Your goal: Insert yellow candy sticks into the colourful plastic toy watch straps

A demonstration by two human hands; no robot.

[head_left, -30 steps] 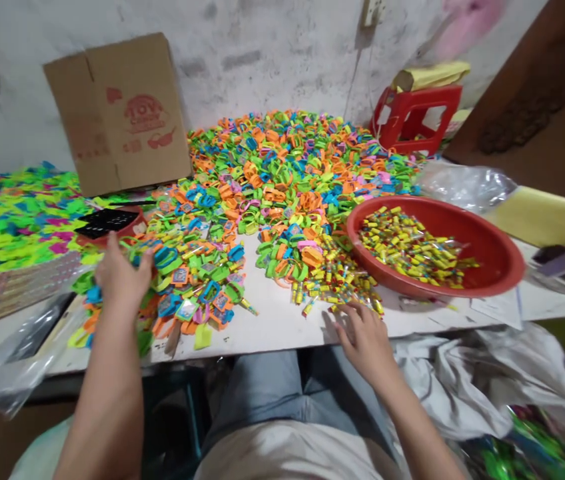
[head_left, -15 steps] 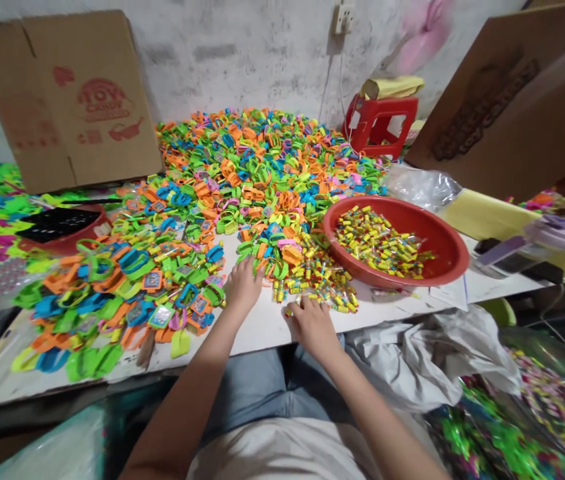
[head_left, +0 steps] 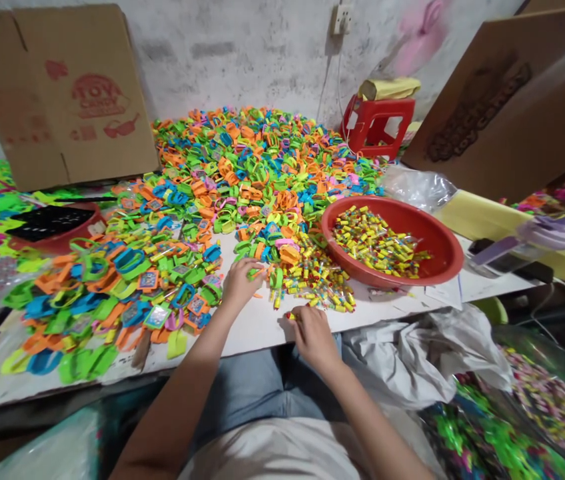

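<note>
White tabletop (head_left: 255,328); red basin (head_left: 440,257) holding yellow candies (head_left: 375,243); left fingers (head_left: 247,265) around green-orange toy (head_left: 254,273), right fingers (head_left: 306,312) pinching red-ended piece (head_left: 290,316).

Green plastic band: small, glossy, partly hidden; held at the left hand's fingertips (head_left: 248,263). Yellow candy roll (head_left: 290,315): red end exposed, remainder hidden, between the right hand's fingers (head_left: 304,313).

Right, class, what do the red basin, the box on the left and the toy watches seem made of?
Red basin: probably smooth plastic, from its even colour and soft sheen.
Box: matt brown cardboard, judging by its fold lines and red print.
Toy watches: likely moulded plastic, given their bright, uniform colours; the straps could be softer, rubbery plastic.
</note>
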